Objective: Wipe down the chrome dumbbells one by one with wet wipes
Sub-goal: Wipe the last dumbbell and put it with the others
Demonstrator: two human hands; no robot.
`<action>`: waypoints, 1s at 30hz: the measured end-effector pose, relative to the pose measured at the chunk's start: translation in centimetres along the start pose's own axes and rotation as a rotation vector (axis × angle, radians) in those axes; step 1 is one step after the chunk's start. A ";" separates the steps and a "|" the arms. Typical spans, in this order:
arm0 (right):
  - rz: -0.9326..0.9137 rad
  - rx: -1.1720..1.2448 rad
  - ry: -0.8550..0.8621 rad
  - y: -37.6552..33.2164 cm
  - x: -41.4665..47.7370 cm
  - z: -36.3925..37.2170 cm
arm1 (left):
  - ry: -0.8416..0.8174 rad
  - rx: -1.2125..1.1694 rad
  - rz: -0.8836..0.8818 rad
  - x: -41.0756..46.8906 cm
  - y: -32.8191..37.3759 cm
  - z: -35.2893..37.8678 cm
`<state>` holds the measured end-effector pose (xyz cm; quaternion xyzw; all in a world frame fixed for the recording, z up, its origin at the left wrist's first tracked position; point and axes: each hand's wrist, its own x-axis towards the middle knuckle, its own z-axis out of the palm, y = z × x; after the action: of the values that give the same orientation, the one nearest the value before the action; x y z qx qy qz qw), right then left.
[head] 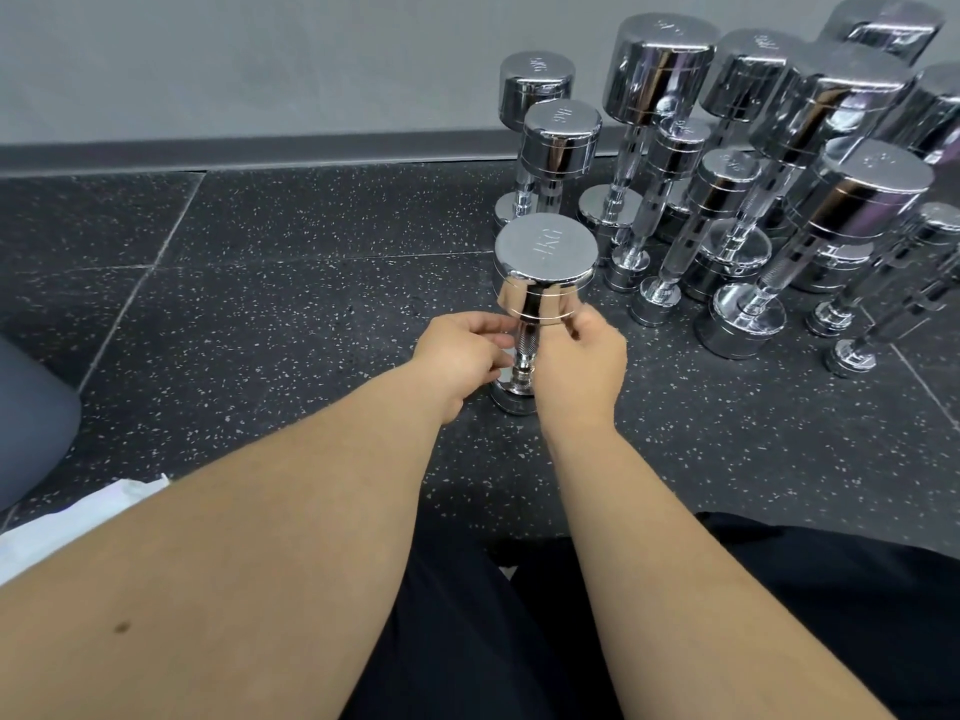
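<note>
The left hand (pixel 457 358) and right hand (pixel 582 366) each grasped the handle of the upright 4KG dumbbell (pixel 545 262) standing between them.

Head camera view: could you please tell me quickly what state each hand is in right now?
Left hand: fingers curled on the handle of the upright chrome dumbbell.
Right hand: gripping the same handle.
</note>
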<state>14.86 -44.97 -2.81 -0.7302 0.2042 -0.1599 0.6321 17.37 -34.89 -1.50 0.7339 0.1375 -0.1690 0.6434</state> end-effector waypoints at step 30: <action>0.085 0.057 0.029 1.6 -0.3 -0.2 | -0.018 -0.008 -0.005 -0.3 0.3 0.1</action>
<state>14.34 -45.23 -4.33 -0.7002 0.2395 -0.1495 0.6558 17.16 -35.04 -1.12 0.7295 0.1342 -0.1770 0.6469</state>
